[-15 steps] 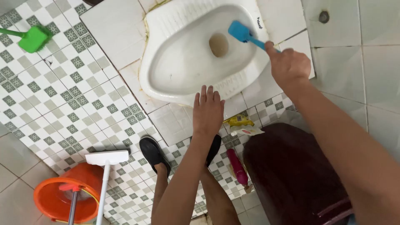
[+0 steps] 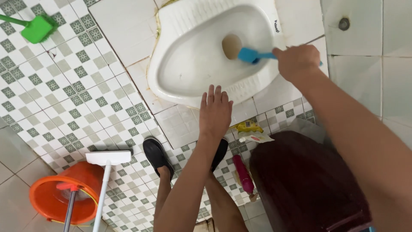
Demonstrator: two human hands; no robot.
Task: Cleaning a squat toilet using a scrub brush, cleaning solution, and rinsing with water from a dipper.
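Brush (image 2: 250, 55), blue: right hand (image 2: 297, 63) is gripping its handle, head lying inside white squat toilet (image 2: 189, 64) beside the drain; left hand (image 2: 215, 112) is hovering open, fingers spread, over the toilet's near rim.

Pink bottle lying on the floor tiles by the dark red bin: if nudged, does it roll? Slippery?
The pink bottle lies on its side and looks round, so it would likely roll. Its smooth plastic is probably slippery if wet. The dark red bin close beside it would likely stop a roll that way.
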